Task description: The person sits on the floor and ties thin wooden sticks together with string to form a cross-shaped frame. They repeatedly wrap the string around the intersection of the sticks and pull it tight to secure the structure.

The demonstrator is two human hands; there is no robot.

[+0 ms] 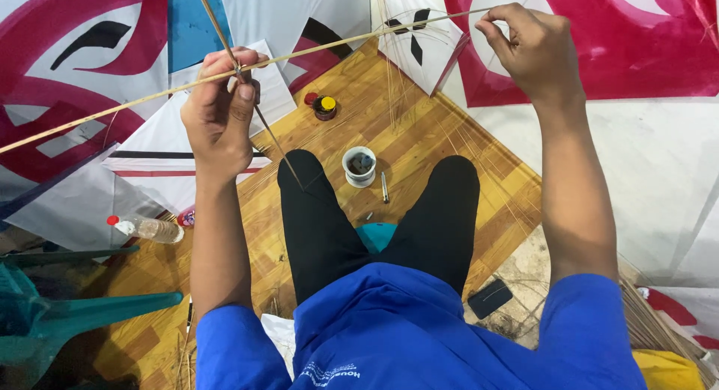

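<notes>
The left hand [221, 109] pinched the crossing of two bamboo sticks [314, 49] above the lap while the right hand [528, 49] gripped the long stick's end, best held level and taut.

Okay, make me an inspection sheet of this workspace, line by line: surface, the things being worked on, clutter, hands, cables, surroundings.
Surface: wooden floor, partly covered by paper sheets.
Job's things: long thin stick held across both hands; a second thin stick crosses it at the left hand.
Clutter: small cup, pen, paint pots, plastic bottle, dark flat object, bundle of sticks.
Hands: left hand pinches the crossing point; right hand pinches the long stick's end.
Cables: nothing seen.
Surroundings: large white, pink and blue kites; green plastic chair.
</notes>
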